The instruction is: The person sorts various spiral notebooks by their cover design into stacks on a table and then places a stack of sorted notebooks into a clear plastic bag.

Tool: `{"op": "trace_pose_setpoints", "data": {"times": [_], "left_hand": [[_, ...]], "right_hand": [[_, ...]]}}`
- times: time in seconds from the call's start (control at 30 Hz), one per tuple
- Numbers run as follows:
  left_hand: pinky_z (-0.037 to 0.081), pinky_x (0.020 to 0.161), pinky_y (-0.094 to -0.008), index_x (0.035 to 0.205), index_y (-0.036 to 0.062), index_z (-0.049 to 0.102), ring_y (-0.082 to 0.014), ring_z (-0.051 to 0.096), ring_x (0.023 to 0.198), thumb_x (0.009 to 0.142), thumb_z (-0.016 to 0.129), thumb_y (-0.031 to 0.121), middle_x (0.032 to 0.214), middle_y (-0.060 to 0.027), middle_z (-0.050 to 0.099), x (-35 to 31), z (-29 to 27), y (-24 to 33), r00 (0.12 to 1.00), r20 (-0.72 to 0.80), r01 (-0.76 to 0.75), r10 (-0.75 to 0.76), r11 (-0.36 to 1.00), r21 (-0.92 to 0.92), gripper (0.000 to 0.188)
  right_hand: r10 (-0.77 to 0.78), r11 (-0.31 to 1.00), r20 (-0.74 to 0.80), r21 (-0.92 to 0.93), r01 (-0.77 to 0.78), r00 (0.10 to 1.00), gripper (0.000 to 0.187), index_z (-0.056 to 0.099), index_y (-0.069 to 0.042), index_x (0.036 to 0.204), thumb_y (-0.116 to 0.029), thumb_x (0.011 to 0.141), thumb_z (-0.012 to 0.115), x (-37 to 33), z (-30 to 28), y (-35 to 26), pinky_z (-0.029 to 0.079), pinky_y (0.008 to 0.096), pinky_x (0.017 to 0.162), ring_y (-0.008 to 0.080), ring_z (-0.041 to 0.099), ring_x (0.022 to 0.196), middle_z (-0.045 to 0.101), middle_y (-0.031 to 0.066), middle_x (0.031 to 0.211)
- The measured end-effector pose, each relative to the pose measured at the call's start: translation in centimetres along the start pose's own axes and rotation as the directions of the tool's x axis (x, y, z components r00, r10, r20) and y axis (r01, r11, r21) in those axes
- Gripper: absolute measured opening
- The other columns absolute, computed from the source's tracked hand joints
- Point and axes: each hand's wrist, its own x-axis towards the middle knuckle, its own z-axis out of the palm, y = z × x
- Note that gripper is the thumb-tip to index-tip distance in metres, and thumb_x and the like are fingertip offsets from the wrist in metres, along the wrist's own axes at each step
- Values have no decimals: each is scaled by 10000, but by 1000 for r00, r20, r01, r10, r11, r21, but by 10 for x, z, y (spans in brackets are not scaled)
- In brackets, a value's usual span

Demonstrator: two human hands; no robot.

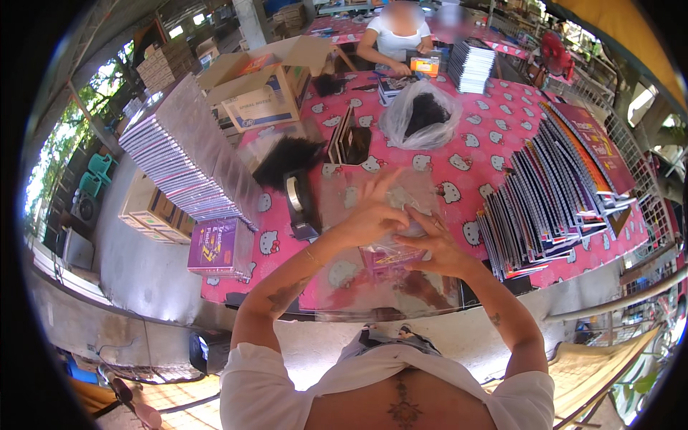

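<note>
A purple spiral notebook (387, 262), wrapped in shiny clear plastic, is in front of me at the table's near edge. My left hand (371, 218) is over its far left corner, some fingers stretched upward and smeared by motion; whether it pinches anything is unclear. My right hand (438, 245) grips the wrapped notebook at its right side, thumb nearer me and fingers farther off. Beneath both lies a clear plastic sheet (337, 297). Left of my left hand stands a black tape dispenser (299, 208) with a roll in it.
A tall stack of wrapped notebooks (188, 161) rises at left; fanned spiral notebooks (552, 193) lean at right. A plastic bag (401, 118) with black contents, black bristly bundles (287, 162), upright books (350, 140) and an open carton (261, 100) stand beyond. A co-worker (398, 36) sits across the pink table.
</note>
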Motion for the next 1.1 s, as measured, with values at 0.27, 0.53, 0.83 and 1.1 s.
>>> {"op": "trace_pose_setpoints", "data": {"times": [0.27, 0.53, 0.83, 1.1], "left_hand": [[118, 1126, -651, 1326, 207, 520, -430, 132, 1459, 646, 854, 417, 1559, -223, 207, -1, -7, 24, 935, -167, 229, -312, 893, -387, 786], [281, 1141, -443, 1241, 34, 614, -242, 433, 1329, 818, 760, 283, 1419, -147, 481, -23, -65, 79, 993, -32, -91, 117, 896, 435, 512], [483, 908, -302, 1241, -12, 618, -126, 604, 1049, 908, 699, 209, 1101, -95, 684, -56, 9, -26, 822, 241, 481, -516, 404, -778, 408], [497, 933, -371, 1161, -12, 654, -307, 614, 1099, 819, 740, 179, 1215, -156, 633, -64, -4, 46, 996, -92, 11, 11, 972, 234, 400]], "right_hand": [[185, 881, -310, 472, -18, 933, 485, 665, -126, 1200, -305, 765, 787, 21, 3, 38, 415, 506, 1019, 295, 532, 1213, 581, 147, 1290], [215, 879, 101, 413, -237, 972, 546, 532, -67, 1293, -248, 834, 766, 95, -37, 15, 520, 310, 802, 158, 621, 1010, 608, 115, 1195], [-62, 349, 387, 872, -344, 920, 627, 485, -95, 1312, -255, 798, 806, 68, -18, 76, 390, 366, 1035, 224, 482, 1259, 506, 141, 1366], [-91, 989, -70, 108, 98, 993, 408, 589, -70, 1128, -97, 756, 756, 11, -14, 3, 450, 443, 955, 321, 583, 1084, 632, 109, 1108]]}}
